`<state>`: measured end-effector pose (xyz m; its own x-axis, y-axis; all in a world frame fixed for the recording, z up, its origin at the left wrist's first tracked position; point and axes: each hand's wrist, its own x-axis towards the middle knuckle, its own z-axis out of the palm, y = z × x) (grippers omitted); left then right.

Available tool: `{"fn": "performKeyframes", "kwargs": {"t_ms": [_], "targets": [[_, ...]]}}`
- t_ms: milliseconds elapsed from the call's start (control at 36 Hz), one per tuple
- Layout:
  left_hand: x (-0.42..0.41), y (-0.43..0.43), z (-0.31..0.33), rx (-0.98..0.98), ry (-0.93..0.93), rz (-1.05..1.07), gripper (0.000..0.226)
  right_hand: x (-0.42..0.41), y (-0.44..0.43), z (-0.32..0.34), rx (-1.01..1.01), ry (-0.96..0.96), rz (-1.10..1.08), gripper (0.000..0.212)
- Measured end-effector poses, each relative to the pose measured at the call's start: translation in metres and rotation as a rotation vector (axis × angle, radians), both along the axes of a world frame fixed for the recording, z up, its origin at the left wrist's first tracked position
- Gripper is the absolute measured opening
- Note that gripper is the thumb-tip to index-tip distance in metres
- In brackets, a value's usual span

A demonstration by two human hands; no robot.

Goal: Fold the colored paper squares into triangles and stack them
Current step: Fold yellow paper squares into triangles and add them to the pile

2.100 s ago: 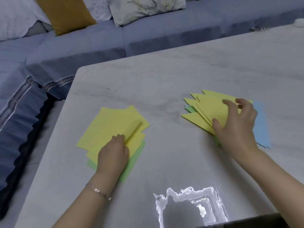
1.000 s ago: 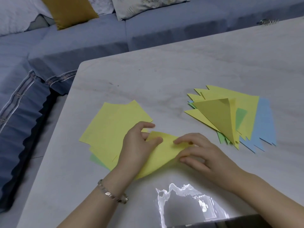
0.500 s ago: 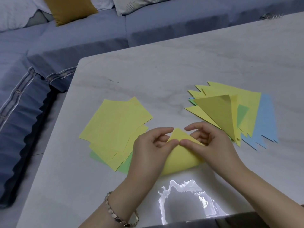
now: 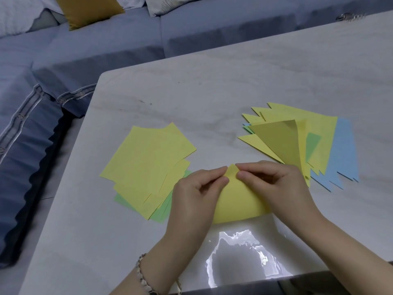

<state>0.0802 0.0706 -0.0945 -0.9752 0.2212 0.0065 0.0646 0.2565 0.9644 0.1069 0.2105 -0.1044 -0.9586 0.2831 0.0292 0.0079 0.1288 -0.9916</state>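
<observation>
left hand (image 4: 195, 194): bare, forearm uncovered | and there on the left wrist: bracelet (image 4: 140, 271), small pale-and-dark links | right hand (image 4: 274, 184): bare, forearm uncovered

Both hands (image 4: 195, 192) on curled yellow paper (image 4: 240, 203)

The scene is evenly and softly lit. A bright glare patch is reflected on the glossy bench (image 4: 244, 86) at its near edge. Straight lines are bowed towards the frame edges.

Left hand (image 4: 196, 196) and right hand (image 4: 276, 185) meet, fingertips in a pinching grip.
</observation>
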Motion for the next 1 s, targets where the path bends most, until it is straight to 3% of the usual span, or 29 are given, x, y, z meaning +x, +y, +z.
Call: {"fn": "performKeyframes", "kwargs": {"t_ms": [167,667,833,1000], "targets": [[0.001,0.002,0.0,0.068,-0.027,0.059,0.034,0.001,0.0,0.004,-0.013,0.014,0.016,0.024],[-0.001,-0.001,-0.007,0.031,0.014,-0.008,0.037,-0.005,0.006,0.003,0.017,-0.035,0.076,0.028],[-0.014,0.003,-0.023,-0.081,0.126,-0.089,0.031,-0.031,0.015,-0.002,0.271,-0.134,0.194,0.012],[-0.04,0.011,-0.051,-0.359,0.396,-0.073,0.029,-0.058,0.018,-0.026,0.507,-0.096,0.095,0.009]]}}
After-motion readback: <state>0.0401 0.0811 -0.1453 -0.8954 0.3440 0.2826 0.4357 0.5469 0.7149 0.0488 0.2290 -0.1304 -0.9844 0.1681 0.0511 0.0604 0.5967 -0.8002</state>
